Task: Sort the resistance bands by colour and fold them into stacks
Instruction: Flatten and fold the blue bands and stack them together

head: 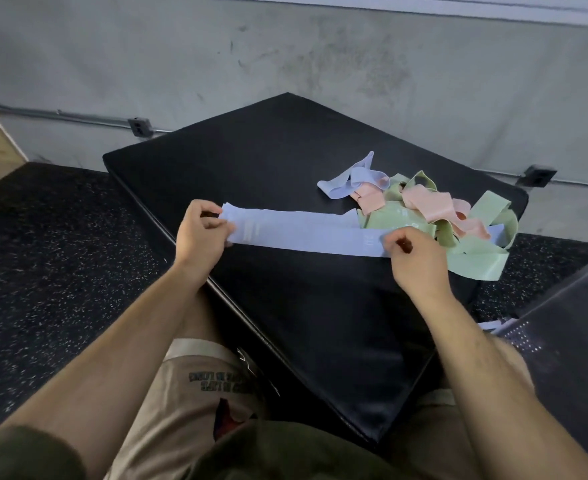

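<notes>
The left hand (200,230) pinches one end of the blue band (303,232) and the right hand (415,254) pinches the other. The hands are well apart, so the band lies flat across the pad (285,150), running from 9 to 3 o'clock. The pile (434,216) of green, pink and blue bands sits at 2 o'clock, touching the band's right end. To fold well, it seems best to line the edges up, carry one end squarely onto the other, then press the crease flat, clear of the pile.
</notes>
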